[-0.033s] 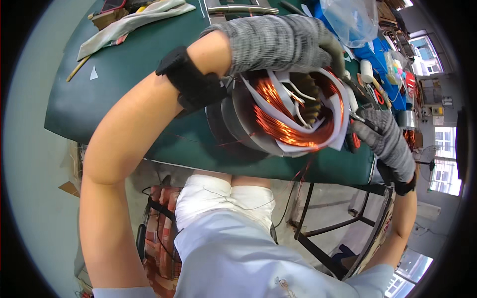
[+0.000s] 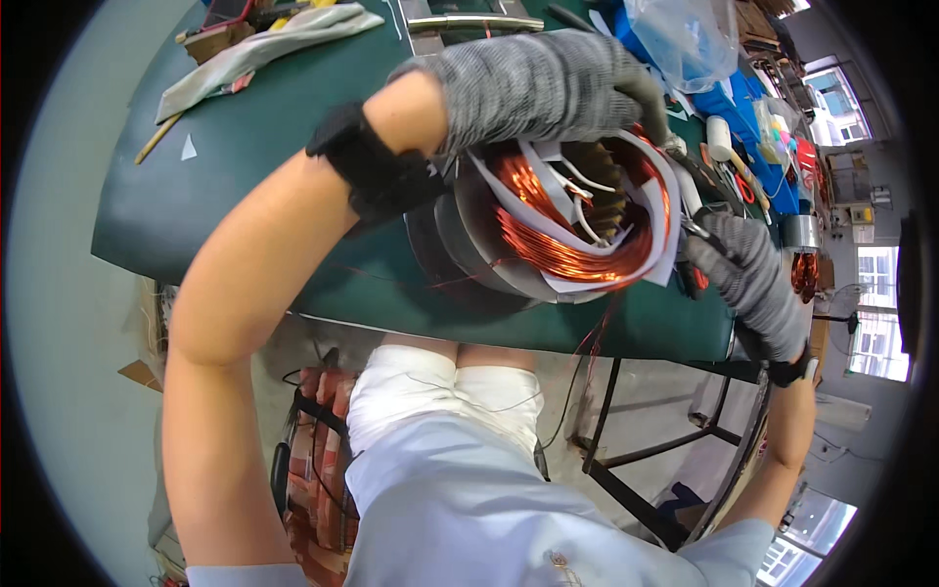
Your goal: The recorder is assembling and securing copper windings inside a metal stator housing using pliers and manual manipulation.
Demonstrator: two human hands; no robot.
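On the green table (image 2: 245, 176), gloved fingers (image 2: 646, 93) grip a stator (image 2: 558, 225) wound with shiny copper coils.

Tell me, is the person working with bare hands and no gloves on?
No, both the left hand and the right hand wear grey knitted gloves while they hold the copper-wound motor stator.

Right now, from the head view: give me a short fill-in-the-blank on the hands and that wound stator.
1. Both hands wear knit gloves of ____ colour.
2. The left hand rests on top of the stator, whose wire coils are ____ coloured.
3. The stator sits on a table with a dark ____ top.
4. The right hand is at the stator's ____ side.

Missing words: grey; copper; green; right
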